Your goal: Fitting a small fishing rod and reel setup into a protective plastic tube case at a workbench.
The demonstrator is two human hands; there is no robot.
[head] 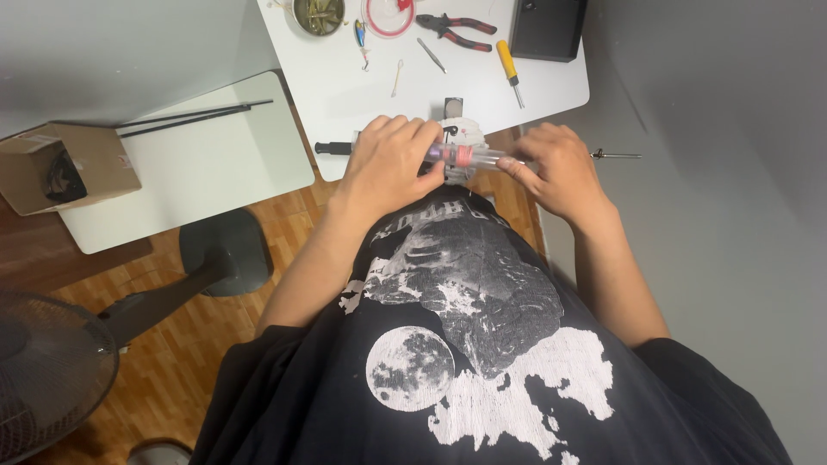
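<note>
I see the clear rod (482,156) lying 9-to-3 at the bench (551,82) edge, left hand (388,164) fingers wrapped shut around its middle, right hand (560,168) fingers pinching its 3 o'clock end.

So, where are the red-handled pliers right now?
In the head view, the red-handled pliers lie at the far side of the white table, between the round red-rimmed dish and the black box, beyond both hands.

The white surface (551,82) carries loose tools beyond the grip. Straight past it lie red-handled pliers (455,31), a yellow-handled screwdriver (510,71) and small tweezers (432,54). Farther to the left sit a round tin (318,15), a fishing lure (361,37) and a clear round lid (389,15). A black box (548,27) rests off to the right.
</note>
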